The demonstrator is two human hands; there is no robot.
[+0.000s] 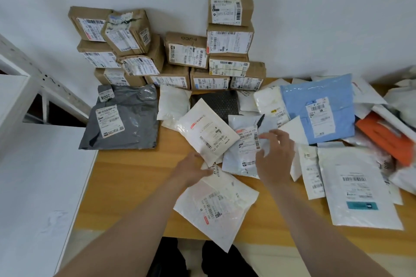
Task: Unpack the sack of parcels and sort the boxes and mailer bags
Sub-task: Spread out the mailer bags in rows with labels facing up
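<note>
Several brown cardboard boxes [186, 51] are stacked against the back wall. Mailer bags cover the wooden table [135, 177]: a grey one [132, 123] at the left, a blue one [324, 108] at the right, and white ones in the middle. My left hand [191, 170] pinches the lower corner of a white mailer bag [206, 131] that is tilted up off the pile. My right hand [275, 155] rests with spread fingers on a pale grey-white mailer bag [243, 148]. Another white mailer bag [216, 207] lies at the table's near edge, overhanging it.
A large white mailer [360, 189] and an orange parcel [385, 139] lie at the right among more white bags. A black dotted bag [222, 102] sits behind the middle pile. White shelving [27, 101] stands at the left, beside the table edge.
</note>
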